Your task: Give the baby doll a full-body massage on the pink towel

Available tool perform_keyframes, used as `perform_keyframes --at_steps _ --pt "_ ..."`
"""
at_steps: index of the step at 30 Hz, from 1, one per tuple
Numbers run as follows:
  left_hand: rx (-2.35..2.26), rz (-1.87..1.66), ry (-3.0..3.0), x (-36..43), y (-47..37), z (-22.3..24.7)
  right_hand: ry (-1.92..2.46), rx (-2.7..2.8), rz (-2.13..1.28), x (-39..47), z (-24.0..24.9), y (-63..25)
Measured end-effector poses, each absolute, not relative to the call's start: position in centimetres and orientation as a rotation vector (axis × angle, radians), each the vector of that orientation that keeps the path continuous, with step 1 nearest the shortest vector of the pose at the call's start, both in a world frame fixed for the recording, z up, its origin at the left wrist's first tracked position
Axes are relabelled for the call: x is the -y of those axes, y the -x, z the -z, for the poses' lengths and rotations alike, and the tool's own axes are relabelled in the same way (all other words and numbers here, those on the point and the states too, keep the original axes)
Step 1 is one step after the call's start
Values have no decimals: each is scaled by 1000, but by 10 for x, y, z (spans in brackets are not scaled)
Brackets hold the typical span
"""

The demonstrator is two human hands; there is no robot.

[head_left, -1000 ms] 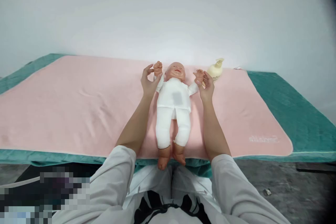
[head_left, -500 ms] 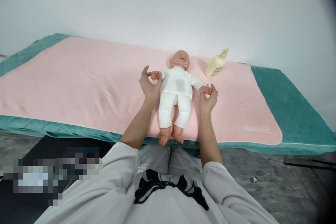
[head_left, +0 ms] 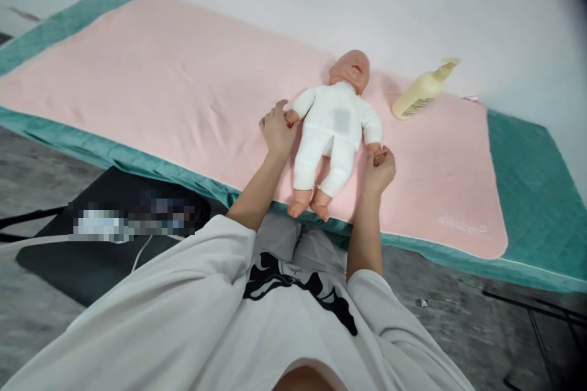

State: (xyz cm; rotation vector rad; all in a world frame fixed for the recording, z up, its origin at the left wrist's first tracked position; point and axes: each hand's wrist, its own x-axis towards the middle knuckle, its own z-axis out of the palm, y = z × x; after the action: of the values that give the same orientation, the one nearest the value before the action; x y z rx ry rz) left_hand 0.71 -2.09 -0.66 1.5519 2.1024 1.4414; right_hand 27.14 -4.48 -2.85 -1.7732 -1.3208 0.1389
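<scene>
A baby doll [head_left: 337, 116] in a white suit lies face up on a pink mat [head_left: 206, 85], its feet at the front edge. My left hand [head_left: 278, 128] has its fingers closed round the doll's hand on the left side of the view. On the other side, my right hand [head_left: 382, 171] grips the doll's other hand, with small doll fingers showing beside mine. Both doll arms lie low, angled down along its body.
A pale yellow pump bottle [head_left: 418, 95] stands on the mat right of the doll's head. Green padded cover [head_left: 534, 177] shows around the mat. Below left is a black surface [head_left: 59, 263] with blurred items. A wall rises behind.
The doll's arms have come down closer to its sides, and my fingers have closed further round its hands. The view has shifted and tilted, so the doll appears higher and further right.
</scene>
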Motion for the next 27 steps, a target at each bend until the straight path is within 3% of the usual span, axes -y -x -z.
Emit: perform_keyframes --at_steps 6,12,23,27 --pt "-2163 -1244 -1559 20 -4 13 1789 1297 -116 47 25 -271" --pt "-2004 -1416 -1508 13 0 16 1684 1276 -178 49 23 -270" --pt "-1546 -1953 -1459 -31 -21 -38 1140 1188 -109 -20 -5 -290" --pt "-1669 -1822 -1534 -80 -26 -35 950 1208 -204 -60 -16 -298"
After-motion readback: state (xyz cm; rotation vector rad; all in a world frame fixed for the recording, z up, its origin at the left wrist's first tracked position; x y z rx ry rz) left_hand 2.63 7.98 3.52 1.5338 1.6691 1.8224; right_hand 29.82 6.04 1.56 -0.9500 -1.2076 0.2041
